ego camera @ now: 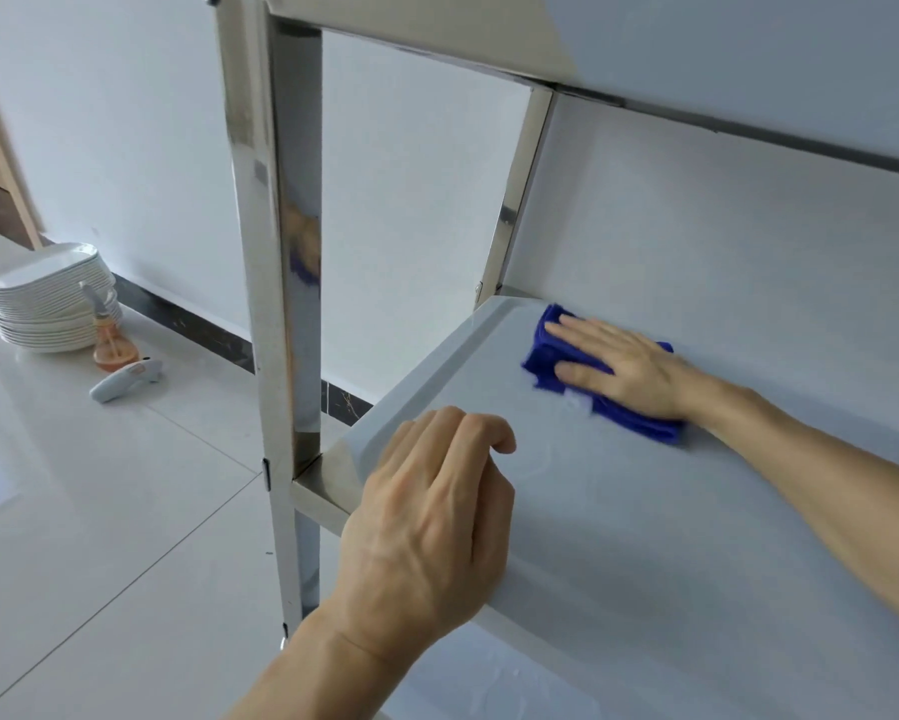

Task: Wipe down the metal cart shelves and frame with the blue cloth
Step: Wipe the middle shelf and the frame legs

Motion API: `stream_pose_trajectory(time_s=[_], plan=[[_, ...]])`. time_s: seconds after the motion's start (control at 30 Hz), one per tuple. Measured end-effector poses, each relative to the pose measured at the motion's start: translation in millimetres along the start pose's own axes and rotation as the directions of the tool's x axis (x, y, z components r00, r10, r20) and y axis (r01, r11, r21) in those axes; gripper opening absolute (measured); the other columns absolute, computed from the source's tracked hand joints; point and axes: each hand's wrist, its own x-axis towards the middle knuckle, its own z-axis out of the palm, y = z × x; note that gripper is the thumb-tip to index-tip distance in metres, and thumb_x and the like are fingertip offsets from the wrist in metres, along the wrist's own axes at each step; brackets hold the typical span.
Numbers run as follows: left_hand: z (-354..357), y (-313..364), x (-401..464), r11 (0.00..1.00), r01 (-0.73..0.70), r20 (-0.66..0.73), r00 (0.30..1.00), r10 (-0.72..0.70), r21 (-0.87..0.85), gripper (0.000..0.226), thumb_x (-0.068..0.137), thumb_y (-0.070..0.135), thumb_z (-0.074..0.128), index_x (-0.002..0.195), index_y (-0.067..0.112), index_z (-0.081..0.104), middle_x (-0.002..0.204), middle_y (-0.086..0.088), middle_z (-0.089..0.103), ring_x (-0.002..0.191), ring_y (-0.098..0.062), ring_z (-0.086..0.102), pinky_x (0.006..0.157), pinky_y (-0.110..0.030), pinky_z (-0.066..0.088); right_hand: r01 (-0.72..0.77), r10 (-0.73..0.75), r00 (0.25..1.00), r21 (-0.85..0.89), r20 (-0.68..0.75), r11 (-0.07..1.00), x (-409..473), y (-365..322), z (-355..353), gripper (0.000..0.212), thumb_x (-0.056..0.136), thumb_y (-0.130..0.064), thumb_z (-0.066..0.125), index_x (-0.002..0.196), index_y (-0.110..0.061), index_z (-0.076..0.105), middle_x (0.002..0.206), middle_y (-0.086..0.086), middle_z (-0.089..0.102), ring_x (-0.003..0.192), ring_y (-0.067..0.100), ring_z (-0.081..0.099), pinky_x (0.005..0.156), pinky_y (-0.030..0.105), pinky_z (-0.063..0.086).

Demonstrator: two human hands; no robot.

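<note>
The metal cart fills the right half of the view, with a pale middle shelf (619, 511) below an upper shelf (748, 59). A folded blue cloth (541, 356) lies near the shelf's far left corner. My right hand (624, 363) presses flat on the cloth with straight fingers. My left hand (432, 527) rests on the shelf's near left edge, fingers curled over the rim. A shiny front post (276, 252) rises just left of it, and a rear post (515, 200) stands behind the cloth.
On the tiled floor at the left stand a stack of white plates (42, 304), an orange spray bottle (112, 340) and a white handheld device (125, 379). A white wall with a dark skirting runs behind the cart. A lower shelf (515, 683) shows at the bottom.
</note>
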Motion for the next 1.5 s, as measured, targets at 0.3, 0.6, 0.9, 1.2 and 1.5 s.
stream_pose_trajectory(time_s=[0.3,0.6,0.9,1.2,1.5], plan=[[-1,-3,-1,0.999,0.001,0.016,1.0,-0.002,0.039,0.019,0.089,-0.004,0.048,0.094,0.003,0.064,0.079,-0.003,0.057,0.07,-0.02,0.053,0.071,-0.026,0.044,-0.016,0.015,1.0,-0.041,-0.006,0.999,45,-93,26,0.084,0.081,-0.085,0.013,0.155,-0.046,0.005,0.166,-0.017,-0.001,0.154,0.021,0.0,0.122,0.053,0.002],[-10,4,6,1.0,0.006,0.098,0.995,-0.003,-0.027,0.018,0.092,-0.001,0.048,0.097,0.008,0.062,0.085,0.004,0.06,0.075,-0.013,0.056,0.071,-0.024,0.046,0.22,-0.219,0.975,-0.039,0.025,0.975,-87,-48,16,0.058,0.082,-0.086,0.018,0.135,-0.075,-0.001,0.158,-0.035,-0.004,0.146,-0.01,-0.011,0.121,0.027,-0.004],[-81,19,43,0.997,-0.03,-0.257,0.966,0.011,-0.072,0.018,0.093,0.002,0.048,0.102,0.017,0.053,0.081,0.015,0.052,0.07,-0.006,0.05,0.068,-0.013,0.036,0.206,-0.206,0.979,0.004,-0.005,0.979,-87,-46,17,0.057,0.078,-0.089,0.015,0.132,-0.077,0.003,0.16,-0.032,0.004,0.15,-0.002,-0.001,0.123,0.032,0.002],[-87,-9,55,0.833,0.456,-0.046,0.869,-0.493,-0.313,0.008,0.105,0.026,0.046,0.109,0.019,0.043,0.113,-0.014,0.059,0.098,-0.027,0.06,0.085,-0.036,0.049,0.132,-0.131,0.99,0.016,-0.048,0.991,-81,-52,21,0.071,0.07,-0.097,0.006,0.138,-0.073,0.005,0.161,-0.029,0.008,0.151,0.003,0.005,0.122,0.037,0.007],[-73,-9,52,0.82,0.462,-0.077,0.854,-0.514,-0.338,0.012,0.106,0.021,0.04,0.097,0.016,0.034,0.108,-0.027,0.054,0.091,-0.039,0.055,0.071,-0.031,0.047,-0.262,0.266,0.964,0.114,-0.027,0.958,-13,-163,31,0.076,0.089,-0.077,0.005,0.156,-0.041,0.012,0.167,-0.009,0.004,0.153,0.031,-0.001,0.117,0.061,-0.005]])
